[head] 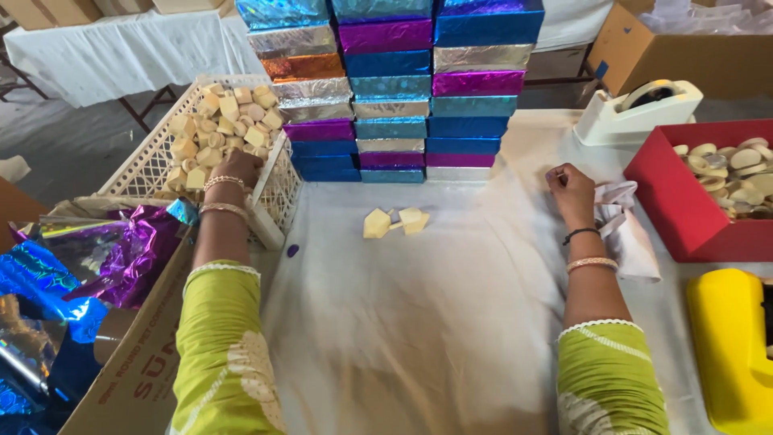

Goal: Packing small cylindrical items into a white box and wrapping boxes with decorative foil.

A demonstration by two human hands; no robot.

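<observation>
My left hand (238, 167) reaches into a white slatted crate (143, 169) full of pale cream soap-like blocks (221, 121) and rests among them; whether it grips one is hidden. My right hand (570, 192) lies on the white cloth (419, 322), fingers curled, beside crumpled white paper (624, 217). Three cream blocks (396, 221) lie on the cloth between my hands. Behind them stand stacks of foil-wrapped boxes (394, 89) in blue, purple, silver and orange.
A red box (668, 201) of round cream pieces sits at right, a white tape dispenser (636, 113) behind it, a yellow object (729, 346) at the near right. A cardboard box (129, 362) of shiny foil sheets (105, 250) stands at left.
</observation>
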